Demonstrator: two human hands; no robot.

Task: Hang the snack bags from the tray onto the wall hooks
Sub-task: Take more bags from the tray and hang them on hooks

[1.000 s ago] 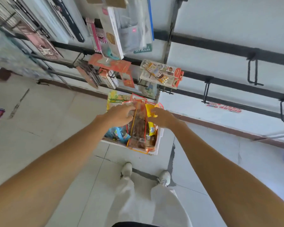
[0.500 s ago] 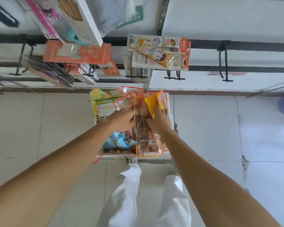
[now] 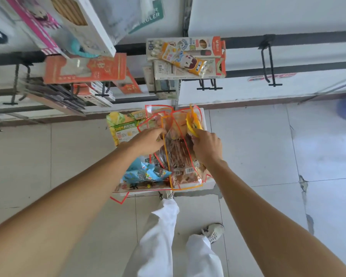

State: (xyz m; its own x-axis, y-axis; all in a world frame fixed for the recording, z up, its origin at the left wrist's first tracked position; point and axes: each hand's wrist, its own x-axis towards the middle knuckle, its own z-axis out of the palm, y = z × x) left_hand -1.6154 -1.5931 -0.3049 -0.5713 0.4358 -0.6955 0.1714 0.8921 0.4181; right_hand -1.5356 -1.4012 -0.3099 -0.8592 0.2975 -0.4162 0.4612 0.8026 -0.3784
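A white tray [image 3: 209, 181] stands on the floor below the wall, full of snack bags. On top lies a clear, orange-edged bag of brown sticks [image 3: 178, 156]. My left hand [image 3: 148, 141] pinches its left edge near the top. My right hand [image 3: 207, 145] grips its right side, with a yellow packet [image 3: 194, 124] just above the knuckles. A green and yellow bag [image 3: 124, 127] lies at the tray's far left, blue packets [image 3: 146, 173] at its near left. An empty black wall hook [image 3: 270, 62] hangs at the right.
Stationery packs [image 3: 188, 56] and orange packets [image 3: 84, 68] fill the hooks on the black wall rails at left and centre. More empty hooks [image 3: 208, 85] sit under the centre packs. My white-trousered legs and a shoe [image 3: 214, 232] stand just before the tray on the tiled floor.
The view has swung to face the wall squarely and moved closer over the tray. Both hands have stayed on the orange-edged bag, the right one sliding slightly right.
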